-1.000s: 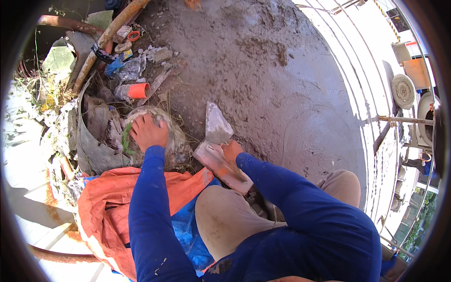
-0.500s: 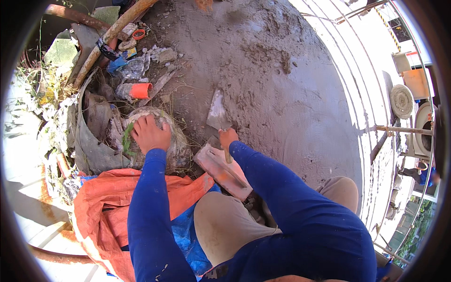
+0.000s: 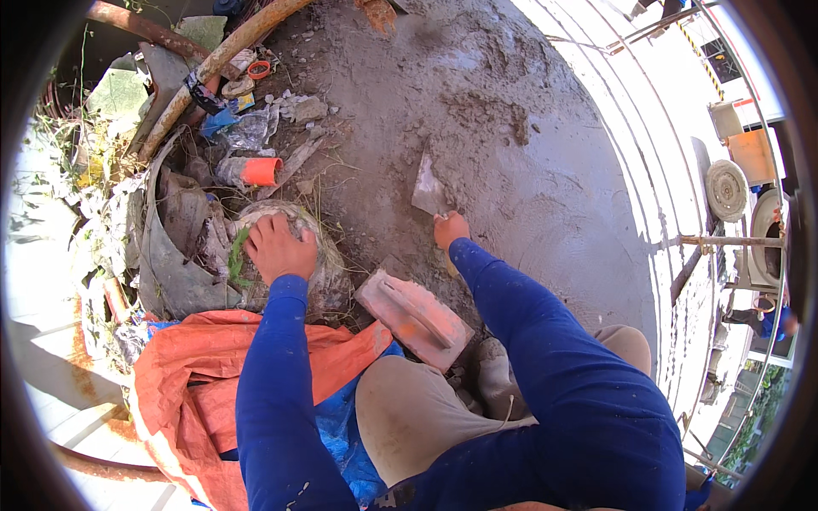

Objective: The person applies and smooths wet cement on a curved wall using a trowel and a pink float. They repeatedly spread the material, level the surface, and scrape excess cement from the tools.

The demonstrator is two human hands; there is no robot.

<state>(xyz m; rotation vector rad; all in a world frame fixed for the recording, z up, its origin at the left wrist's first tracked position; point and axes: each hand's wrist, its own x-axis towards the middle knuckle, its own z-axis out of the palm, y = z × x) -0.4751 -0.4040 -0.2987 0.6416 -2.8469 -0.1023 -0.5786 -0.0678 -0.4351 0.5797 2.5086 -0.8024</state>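
Note:
My right hand (image 3: 452, 228) is closed round the handle of a pointed trowel (image 3: 429, 189), whose blade lies against the wet grey mortar (image 3: 554, 204) and points away from me. My left hand (image 3: 281, 249) rests with its fingers spread on a rounded, dirty bundle (image 3: 326, 268) tangled with dry stems; I cannot make out what the bundle is. Between my forearms, near my knee, a worn reddish plastering float (image 3: 415, 319) lies with its handle up.
On the left are an orange tarp (image 3: 192, 358), a bent grey sheet (image 3: 175, 277), an orange cup (image 3: 261, 171) and plastic litter. A rusty pole (image 3: 226, 55) slants across the far left. Rods and a rail (image 3: 733, 241) run along the right.
My right hand has moved the trowel right and slightly away from me, off the float's edge. The left hand stays on the bundle, and the view has shifted a little.

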